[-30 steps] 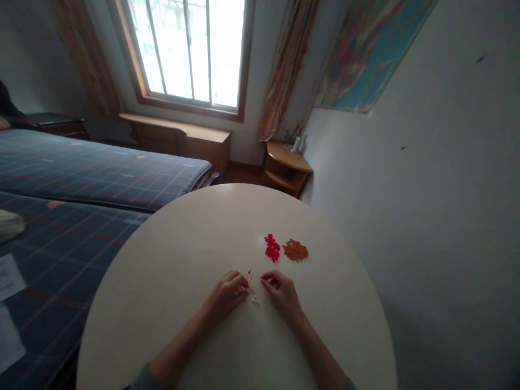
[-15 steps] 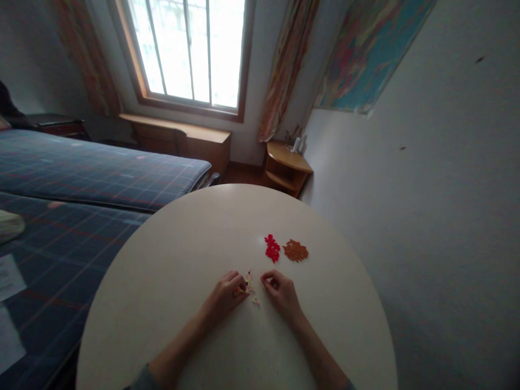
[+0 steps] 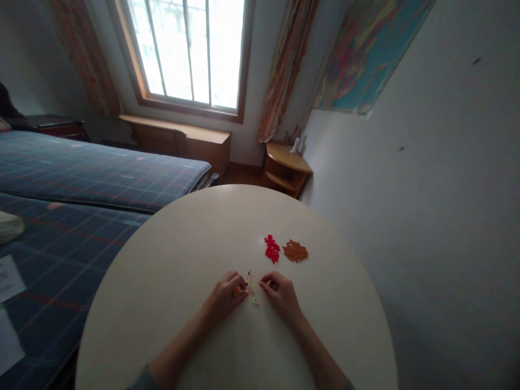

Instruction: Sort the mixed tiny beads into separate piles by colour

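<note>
My left hand [image 3: 231, 287] rests on the round table with its fingers curled and closed. Small coloured pieces, some of them orange, show at its fingertips, but the fingers hide most of them. Just to its right lies a loose scatter of tiny pale, pink and yellowish pieces [image 3: 255, 302], with a few dark specks. On the other side of that scatter my right hand [image 3: 280, 290] has thumb and forefinger pinched together; anything between them is too small to make out. Beyond the hands lie a pile of small red pieces [image 3: 272, 250] and a pile of brown pieces [image 3: 296, 251].
The hands work on a round cream table [image 3: 182, 238]. Left of it stand mattresses with a blue checked cover [image 3: 101, 168]. A corner shelf [image 3: 288, 160] and a wooden desk [image 3: 203, 135] are behind, below a window. A white wall [image 3: 439, 227] runs along the right.
My right hand's pinched fingertips have moved very slightly left, towards the small scatter. My left hand and both piles look the same.
</note>
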`<state>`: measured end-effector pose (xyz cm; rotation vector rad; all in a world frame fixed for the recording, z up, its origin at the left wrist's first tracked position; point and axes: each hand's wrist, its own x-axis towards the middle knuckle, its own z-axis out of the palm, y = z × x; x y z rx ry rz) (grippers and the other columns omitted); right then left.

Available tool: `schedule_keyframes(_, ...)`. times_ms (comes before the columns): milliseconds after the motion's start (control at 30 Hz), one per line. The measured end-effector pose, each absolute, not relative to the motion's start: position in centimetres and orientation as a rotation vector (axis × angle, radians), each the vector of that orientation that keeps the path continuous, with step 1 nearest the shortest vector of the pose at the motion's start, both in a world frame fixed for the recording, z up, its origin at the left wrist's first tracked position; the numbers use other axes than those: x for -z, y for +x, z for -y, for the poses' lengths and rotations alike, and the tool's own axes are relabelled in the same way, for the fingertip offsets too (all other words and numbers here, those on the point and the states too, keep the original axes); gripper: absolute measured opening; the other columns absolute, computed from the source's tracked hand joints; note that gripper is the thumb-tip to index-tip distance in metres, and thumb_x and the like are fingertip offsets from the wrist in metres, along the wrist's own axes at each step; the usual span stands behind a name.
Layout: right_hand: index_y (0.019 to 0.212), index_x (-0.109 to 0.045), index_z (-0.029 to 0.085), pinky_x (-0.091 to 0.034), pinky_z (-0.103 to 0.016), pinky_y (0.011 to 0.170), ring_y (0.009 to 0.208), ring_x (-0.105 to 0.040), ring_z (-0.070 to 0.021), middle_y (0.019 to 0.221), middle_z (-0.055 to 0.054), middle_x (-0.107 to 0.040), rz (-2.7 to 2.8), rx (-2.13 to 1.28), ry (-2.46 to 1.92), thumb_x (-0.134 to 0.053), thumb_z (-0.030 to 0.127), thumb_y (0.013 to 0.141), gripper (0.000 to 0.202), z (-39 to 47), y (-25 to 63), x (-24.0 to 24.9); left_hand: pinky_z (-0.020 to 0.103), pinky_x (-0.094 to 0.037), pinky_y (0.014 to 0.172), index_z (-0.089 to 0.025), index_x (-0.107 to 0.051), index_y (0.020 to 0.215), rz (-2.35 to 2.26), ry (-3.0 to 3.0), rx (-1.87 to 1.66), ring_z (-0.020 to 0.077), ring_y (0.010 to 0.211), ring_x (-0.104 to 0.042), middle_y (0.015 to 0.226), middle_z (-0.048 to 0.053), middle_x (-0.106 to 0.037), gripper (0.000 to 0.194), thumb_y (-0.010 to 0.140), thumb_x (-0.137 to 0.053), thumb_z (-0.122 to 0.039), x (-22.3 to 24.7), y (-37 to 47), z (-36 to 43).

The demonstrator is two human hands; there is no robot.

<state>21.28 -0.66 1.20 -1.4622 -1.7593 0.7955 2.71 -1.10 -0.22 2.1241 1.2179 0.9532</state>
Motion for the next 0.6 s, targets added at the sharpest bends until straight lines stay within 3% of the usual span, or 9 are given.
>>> schedule_keyframes(300, 0.068, -0.059, 0.017, -0.038, -0.020, 0.050, 0.050, -0.048, -0.0102, 0.059, 0.001, -0.057, 1.765, -0.787, -1.454, -0.053, 0.023, 0.070, 0.009, 0.68, 21.22, -1.10, 0.021, -0.041, 0.065, -0.018, -0.051, 0.072, -1.221, 2.116, -0.994, 0.0136, 0.072, -0.052, 0.075, 0.001, -0.055, 0.007, 0.073, -0.054, -0.012, 0.59, 2.69, 1.17)
schedule_keyframes(600, 0.073, -0.062, 0.017, -0.041, -0.022, 0.053, 0.054, -0.053, -0.0122, 0.065, -0.002, -0.062, 1.715, -0.763, -1.454, -0.052, 0.030, 0.074, 0.016, 0.79, 21.34, -1.34, 0.020, -0.042, 0.057, -0.018, -0.051, 0.067, -1.342, 2.045, -1.021, 0.0112, 0.062, -0.052, 0.067, -0.002, -0.055, 0.008, 0.072, -0.056, -0.022, 0.37, 2.63, 1.05)
